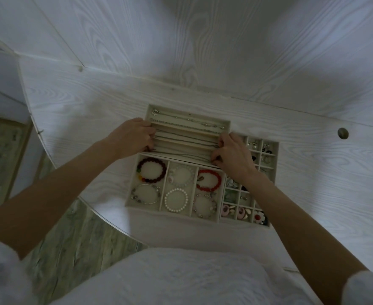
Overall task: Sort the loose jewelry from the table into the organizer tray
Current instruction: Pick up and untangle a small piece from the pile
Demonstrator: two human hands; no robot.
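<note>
Three beige organizer trays lie together on the white table. The necklace tray [187, 126] at the back holds thin chains in long slots. My left hand [132, 137] grips its left end and my right hand [231, 154] grips its right end, fingers curled over the edges. In front, the bracelet tray [128, 203] holds a dark red bead bracelet [151, 170], a bright red bracelet [209, 180], a white pearl bracelet [176, 200] and other bracelets. At the right, a grid tray [273, 155] of small cells holds earrings and a flower piece [258, 216]; my right forearm covers part of it.
The white wood-grain table [93, 119] has a curved front edge and a round cable hole [343, 133] at the right. A white panelled wall rises behind it. Greenish floor [75, 238] shows at the lower left. My white-clothed lap fills the bottom.
</note>
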